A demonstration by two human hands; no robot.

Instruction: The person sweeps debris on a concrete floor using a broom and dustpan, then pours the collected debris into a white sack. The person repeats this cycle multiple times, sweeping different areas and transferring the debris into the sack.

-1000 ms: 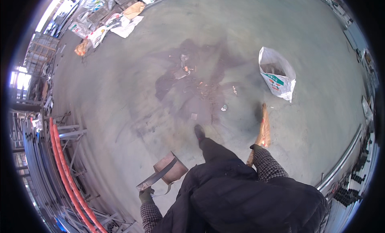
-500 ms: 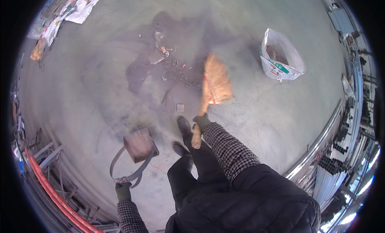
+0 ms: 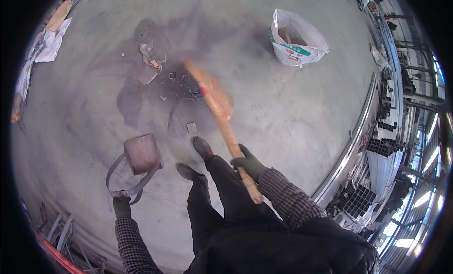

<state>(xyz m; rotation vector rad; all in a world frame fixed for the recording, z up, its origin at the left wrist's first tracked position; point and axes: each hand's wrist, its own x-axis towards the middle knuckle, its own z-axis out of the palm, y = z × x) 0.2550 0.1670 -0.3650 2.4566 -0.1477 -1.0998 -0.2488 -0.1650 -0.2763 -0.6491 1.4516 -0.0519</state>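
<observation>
My gloved right hand (image 3: 250,165) is closed round the handle of a straw broom (image 3: 214,97). The broom slants up to the left, its bristle head blurred by motion at the right side of a debris patch. My gloved left hand (image 3: 122,208) grips the curved strap handle of a boxy metal dustpan (image 3: 141,153), held low left of my feet. Dark dust with scraps (image 3: 150,75), wires and a small square ring (image 3: 172,76) lies on the floor ahead. A small square plate (image 3: 191,127) rests just ahead of my shoes.
A white woven sack (image 3: 292,54) stands open at the far right with something inside. Stacked metal tubes (image 3: 361,201) and long profiles line the right side. Metal frames and a red bar (image 3: 59,255) are at the lower left. Sacks and cardboard (image 3: 52,42) lie far left.
The broom has swung from nearly upright to a leftward slant, its head moving toward the debris. My whole view has shifted right. The dustpan stays in my left hand.
</observation>
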